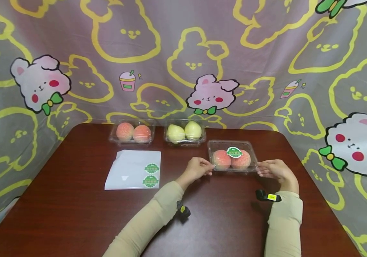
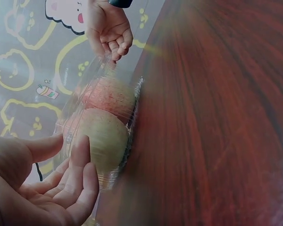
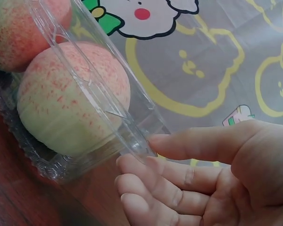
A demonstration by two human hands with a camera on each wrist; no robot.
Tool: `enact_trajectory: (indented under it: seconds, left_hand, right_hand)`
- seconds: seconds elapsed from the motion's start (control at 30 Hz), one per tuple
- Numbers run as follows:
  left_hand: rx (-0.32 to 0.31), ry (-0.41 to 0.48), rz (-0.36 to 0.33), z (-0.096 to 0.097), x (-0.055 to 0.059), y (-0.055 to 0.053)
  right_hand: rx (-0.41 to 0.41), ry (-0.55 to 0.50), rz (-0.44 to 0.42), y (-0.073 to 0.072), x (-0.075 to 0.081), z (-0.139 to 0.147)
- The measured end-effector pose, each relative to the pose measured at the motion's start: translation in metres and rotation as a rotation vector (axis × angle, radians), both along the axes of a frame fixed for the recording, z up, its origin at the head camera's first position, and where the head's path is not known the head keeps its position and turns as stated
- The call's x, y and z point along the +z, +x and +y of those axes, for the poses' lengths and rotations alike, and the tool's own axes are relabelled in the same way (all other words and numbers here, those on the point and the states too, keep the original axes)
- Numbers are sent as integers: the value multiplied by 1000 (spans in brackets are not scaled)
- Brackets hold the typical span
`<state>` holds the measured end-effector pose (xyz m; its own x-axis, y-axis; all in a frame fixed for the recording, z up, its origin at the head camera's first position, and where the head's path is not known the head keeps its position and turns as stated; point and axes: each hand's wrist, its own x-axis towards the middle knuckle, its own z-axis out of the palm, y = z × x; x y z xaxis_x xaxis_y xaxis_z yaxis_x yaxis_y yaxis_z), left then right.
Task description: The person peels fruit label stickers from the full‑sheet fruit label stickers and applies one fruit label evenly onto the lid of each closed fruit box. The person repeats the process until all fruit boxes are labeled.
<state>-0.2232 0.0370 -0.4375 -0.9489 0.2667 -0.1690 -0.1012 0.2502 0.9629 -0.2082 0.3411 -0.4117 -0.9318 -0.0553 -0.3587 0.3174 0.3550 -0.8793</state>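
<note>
A clear plastic clamshell box (image 1: 217, 145) with two peaches (image 1: 241, 159) inside sits at the right of the table, a round green sticker (image 1: 234, 152) on its lid. At its front left corner, my left hand (image 1: 197, 169) pinches the rim between thumb and fingers. My right hand (image 1: 276, 171) holds the opposite corner; in the right wrist view the thumb (image 3: 193, 143) lies over the plastic flange with the index finger beneath. The left wrist view shows the box (image 2: 70, 127) side-on, between both hands.
Behind stand another clamshell box (image 1: 114, 139) with two peaches and one (image 1: 184, 142) with two yellow-green fruits. Left of my hands lies a white sheet (image 1: 128, 171) bearing two green stickers (image 1: 151, 175). A patterned curtain (image 1: 157, 21) surrounds the brown table (image 1: 74, 214).
</note>
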Motion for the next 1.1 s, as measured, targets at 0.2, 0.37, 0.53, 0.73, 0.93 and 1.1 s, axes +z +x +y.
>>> enact_trajectory:
  seconds: [0.2,0.37,0.53,0.73,0.93,1.1]
  left_hand:
    - [22,28,8,5,-3,-5]
    - [59,58,-7,11,-5,-11]
    - [79,69,-18,16,-6,-16]
    - [100,105,-39,22,-6,-21]
    - [122,122,-49,27,-4,-24]
    - [150,135,-66,32,-5,-26]
  right_hand:
    - [-41,5,14,-3,-2,0]
    - [-96,-12,4,-6,-2,-1]
    - [-163,-45,-6,-9,-3,-4]
    - [-228,-58,-7,-13,-3,-7]
    - [-290,-88,18,-20,-3,-11]
    - [-370,-93,32,-24,-5,-14]
